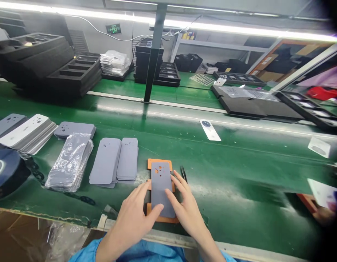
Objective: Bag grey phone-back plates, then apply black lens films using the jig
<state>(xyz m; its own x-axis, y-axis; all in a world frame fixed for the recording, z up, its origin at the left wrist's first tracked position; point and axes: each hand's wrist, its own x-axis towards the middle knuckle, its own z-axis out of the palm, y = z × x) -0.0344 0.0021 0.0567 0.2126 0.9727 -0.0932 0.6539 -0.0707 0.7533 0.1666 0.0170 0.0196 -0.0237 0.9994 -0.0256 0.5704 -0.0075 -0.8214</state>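
A thin grey phone back panel with camera holes near its top lies on an orange fixture at the front edge of the bench. On its left side is my left hand, fingers stretched along the edge and thumb at the panel's lower face. From the right, my right hand rests with its thumb on the panel and its spread fingers along the other edge. Neither hand is closed round the panel. Black tweezers lie just beyond my right fingertips, partly hidden by them.
Stacks of grey panels and a plastic-wrapped stack stand left, near a blue tape roll. A white card lies farther back. Black foam trays line the back left. At right, a blurred person's hand is near a white panel.
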